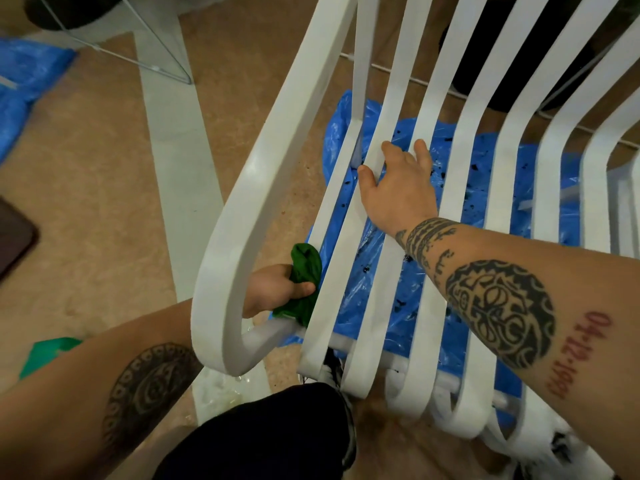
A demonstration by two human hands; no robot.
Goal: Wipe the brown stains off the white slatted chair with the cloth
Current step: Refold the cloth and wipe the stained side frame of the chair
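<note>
The white slatted chair (460, 188) fills the right half of the head view, its looped armrest (242, 216) on the left. My left hand (273, 289) reaches under the armrest and grips a bunched green cloth (304, 271), held against the outer edge of the leftmost seat slat. My right hand (398, 188) rests on the seat near the back, its fingers curled down between the slats around one slat. No brown stain is visible on the slats from here.
Blue plastic sheet (384, 299) with dark specks lies under the chair on the tan floor. More blue plastic (24, 81) lies far left, next to a glass panel (145, 39). A green scrap (48, 353) lies lower left. My dark-clad knee (263, 434) is at the bottom.
</note>
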